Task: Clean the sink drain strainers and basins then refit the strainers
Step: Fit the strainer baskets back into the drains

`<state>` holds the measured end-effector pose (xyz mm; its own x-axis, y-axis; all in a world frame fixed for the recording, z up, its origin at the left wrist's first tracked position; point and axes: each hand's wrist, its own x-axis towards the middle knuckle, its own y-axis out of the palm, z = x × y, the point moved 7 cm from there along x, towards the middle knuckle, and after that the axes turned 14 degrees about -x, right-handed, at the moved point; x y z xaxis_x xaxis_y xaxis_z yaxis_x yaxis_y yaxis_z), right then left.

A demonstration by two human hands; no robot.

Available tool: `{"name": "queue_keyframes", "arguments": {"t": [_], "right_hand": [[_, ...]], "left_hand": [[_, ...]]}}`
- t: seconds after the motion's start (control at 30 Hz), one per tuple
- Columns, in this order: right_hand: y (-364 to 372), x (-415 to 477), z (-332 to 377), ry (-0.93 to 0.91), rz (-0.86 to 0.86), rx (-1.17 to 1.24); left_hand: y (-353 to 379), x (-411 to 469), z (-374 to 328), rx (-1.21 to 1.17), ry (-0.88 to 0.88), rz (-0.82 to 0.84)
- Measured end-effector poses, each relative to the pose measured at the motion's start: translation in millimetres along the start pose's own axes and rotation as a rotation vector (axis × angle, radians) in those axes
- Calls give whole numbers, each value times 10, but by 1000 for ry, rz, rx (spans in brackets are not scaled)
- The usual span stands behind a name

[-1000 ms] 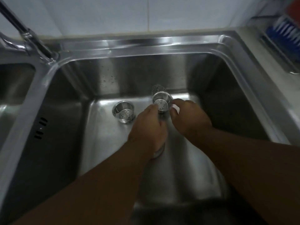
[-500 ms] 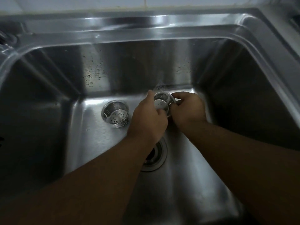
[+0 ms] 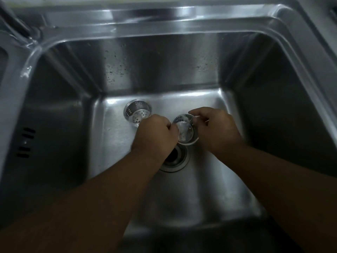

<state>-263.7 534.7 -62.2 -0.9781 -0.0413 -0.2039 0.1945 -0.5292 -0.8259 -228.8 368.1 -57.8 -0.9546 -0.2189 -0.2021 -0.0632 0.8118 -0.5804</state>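
Note:
Both my hands hold one steel strainer basket [image 3: 185, 129] just above the open drain hole [image 3: 175, 157] of the steel basin [image 3: 200, 189]. My left hand [image 3: 155, 137] grips its left rim and my right hand [image 3: 217, 130] pinches its right rim. The basket is tilted, with its perforated bottom facing me. A second strainer basket [image 3: 137, 115] rests upright on the basin floor, left of my hands and near the back wall. My left forearm hides part of the drain.
The basin's back wall [image 3: 164, 70] carries water spots. A tap base [image 3: 16, 26] stands at the back left on the divider to a second basin. Overflow slots [image 3: 25, 143] mark the left wall. The counter edge [image 3: 321, 24] runs at the right.
My hands have brought the held strainer toward me and lower, from near the back wall to just above the drain. The view has dipped down into the basin.

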Motion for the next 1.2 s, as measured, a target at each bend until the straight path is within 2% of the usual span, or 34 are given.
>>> {"name": "queue_keyframes", "arguments": {"t": [0.13,0.23,0.37,0.6,0.73,0.83,0.93,1.2], "right_hand": [[5,-142,33,-13,2,-28],[-96,-227,0,111,-99,-96],[30,-277,74,98,-7,-66],[317,-312,178,36,127,-61],[411,-296,57,129,173,-22],[430,-288,-39,183,152,-19],[442,-298,-85,212,119,-12],[524,-331,-139,245,164,-26]], "left_hand": [[-125,-202,59,22,-52,-68],[-218,-366,133,21,-82,-138],[-275,-498,256,2,-130,-191],[-217,-480,475,-85,-227,-123],[-37,-485,640,-382,-428,-31],[32,-522,645,-483,-535,15],[51,-525,631,-480,-540,49],[-20,-470,665,-318,-520,60]]}}
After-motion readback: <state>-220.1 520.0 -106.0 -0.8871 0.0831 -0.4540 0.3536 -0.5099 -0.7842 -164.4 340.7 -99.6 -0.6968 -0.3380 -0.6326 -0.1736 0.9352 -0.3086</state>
